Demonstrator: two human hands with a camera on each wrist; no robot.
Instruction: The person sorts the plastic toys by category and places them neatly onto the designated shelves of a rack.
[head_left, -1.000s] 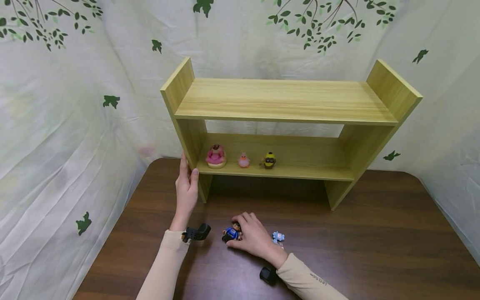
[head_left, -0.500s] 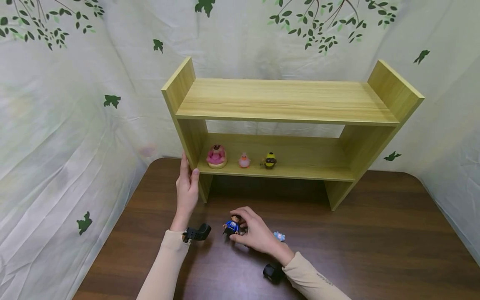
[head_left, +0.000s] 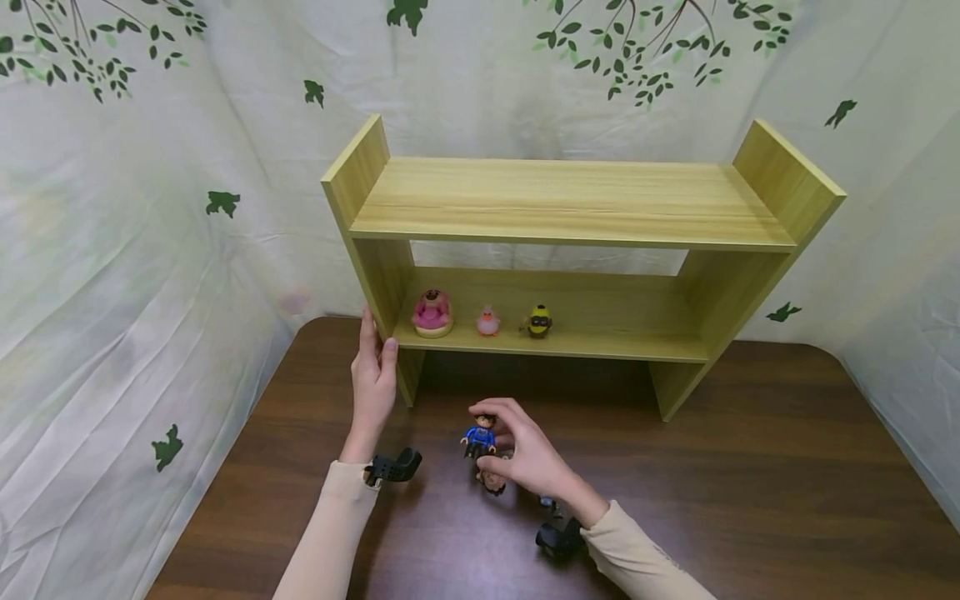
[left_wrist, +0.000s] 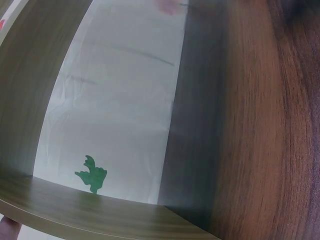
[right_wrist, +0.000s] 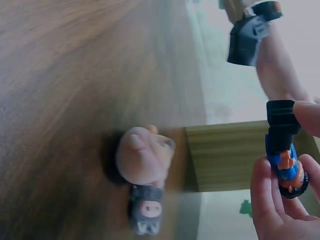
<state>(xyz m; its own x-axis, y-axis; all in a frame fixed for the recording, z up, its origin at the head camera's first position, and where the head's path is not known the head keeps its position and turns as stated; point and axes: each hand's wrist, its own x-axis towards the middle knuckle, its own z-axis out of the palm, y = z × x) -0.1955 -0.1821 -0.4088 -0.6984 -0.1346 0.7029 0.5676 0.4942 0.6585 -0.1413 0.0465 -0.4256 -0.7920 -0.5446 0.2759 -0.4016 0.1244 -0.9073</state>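
Observation:
My right hand (head_left: 528, 454) pinches a toy figure with dark hair and a blue top (head_left: 480, 435) above the table. In the right wrist view, that toy figure (right_wrist: 286, 162) hangs between thumb and fingers, its black legs at the thumb. Below the hand lies a brown-haired toy figure (head_left: 492, 482). The right wrist view has a round beige toy (right_wrist: 142, 155) beside a small grey-hooded toy (right_wrist: 147, 209). My left hand (head_left: 373, 379) rests against the left side panel of the wooden shelf (head_left: 577, 200), thumb at its front edge; in the left wrist view only a bit of finger (left_wrist: 9, 229) shows.
On the shelf's middle board stand a pink bear toy (head_left: 432, 313), a small pink toy (head_left: 487, 321) and a yellow-and-black toy (head_left: 539, 322). A bluish toy (head_left: 548, 502) is partly hidden by the right wrist. A leaf-printed cloth (head_left: 225, 275) hangs behind the brown table (head_left: 787, 467).
My right hand has lifted the blue-topped toy figure off the table and moved it up and slightly right, uncovering the brown-haired figure. The left hand has stayed on the shelf's side.

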